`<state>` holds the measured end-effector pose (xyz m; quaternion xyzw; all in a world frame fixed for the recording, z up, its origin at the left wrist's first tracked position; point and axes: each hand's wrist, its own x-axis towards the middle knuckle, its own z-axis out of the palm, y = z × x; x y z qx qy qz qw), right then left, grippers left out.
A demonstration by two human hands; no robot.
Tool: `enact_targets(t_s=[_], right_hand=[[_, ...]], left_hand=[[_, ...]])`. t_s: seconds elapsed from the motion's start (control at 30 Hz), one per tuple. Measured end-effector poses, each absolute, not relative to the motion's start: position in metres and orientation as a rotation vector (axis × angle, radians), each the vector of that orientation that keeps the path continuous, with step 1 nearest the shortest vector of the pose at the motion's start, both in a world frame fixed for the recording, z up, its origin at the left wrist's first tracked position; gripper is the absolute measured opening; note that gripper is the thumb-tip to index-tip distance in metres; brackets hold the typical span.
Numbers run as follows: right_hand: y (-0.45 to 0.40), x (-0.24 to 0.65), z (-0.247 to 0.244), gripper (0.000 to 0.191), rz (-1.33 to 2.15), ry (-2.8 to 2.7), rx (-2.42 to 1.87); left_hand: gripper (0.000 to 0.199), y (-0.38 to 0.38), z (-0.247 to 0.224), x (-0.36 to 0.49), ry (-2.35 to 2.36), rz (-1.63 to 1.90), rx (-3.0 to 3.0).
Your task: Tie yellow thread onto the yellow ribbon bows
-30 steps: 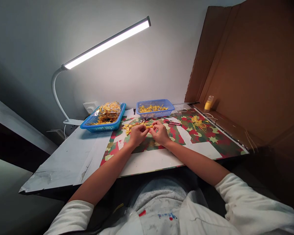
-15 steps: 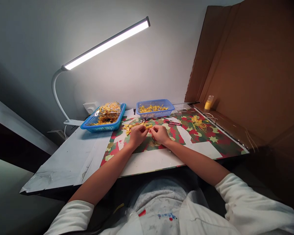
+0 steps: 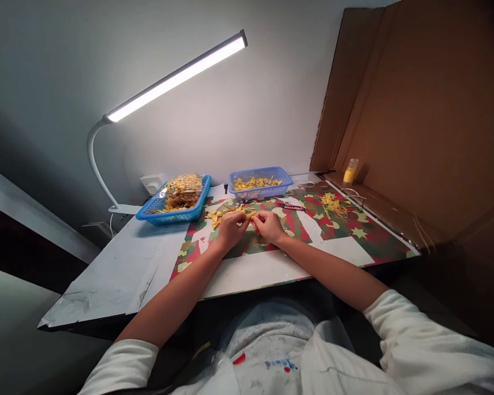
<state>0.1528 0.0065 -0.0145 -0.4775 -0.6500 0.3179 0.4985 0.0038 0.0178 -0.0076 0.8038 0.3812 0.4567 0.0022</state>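
My left hand (image 3: 231, 229) is closed in a pinch on a sprig of yellow artificial flowers (image 3: 214, 218), whose petals and thin stems stick out to its left and behind it. Close beside it, my right hand (image 3: 269, 226) pinches at the right end of the same sprig, with the fingertips of both hands almost touching. The exact piece between the right fingertips is too small to make out. Both hands are just above a camouflage-patterned sheet (image 3: 298, 225) on the table.
A blue basket (image 3: 197, 213) with bagged yellow flowers stands back left, and a purple-blue basket (image 3: 267, 192) of flowers behind my hands. A pink-handled tool (image 3: 293, 207), yellow threads (image 3: 333, 207) and a small bottle (image 3: 349, 171) are to the right. A lamp (image 3: 181, 77) hangs above; cardboard (image 3: 415, 109) walls the right.
The view has shifted very slightly. Both hands stay in the same place, their fingers still pinched together at the sprig with only small movement.
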Motion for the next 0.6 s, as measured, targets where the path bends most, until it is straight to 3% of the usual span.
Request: enact_targets(t_s=[0.47, 0.6], right_hand=[[0.0070, 0.1537, -0.0155, 0.030, 0.767, -1.590, -1.091], [0.0043, 0.1587, -0.0083, 0.022, 0.759, -1.710, -1.051]], left_hand=[[0.021, 0.0173, -0.0021, 0.0021, 1.119, 1.421, 2.522], [0.018, 0.0183, -0.0018, 0.0002, 1.197, 1.465, 2.460]])
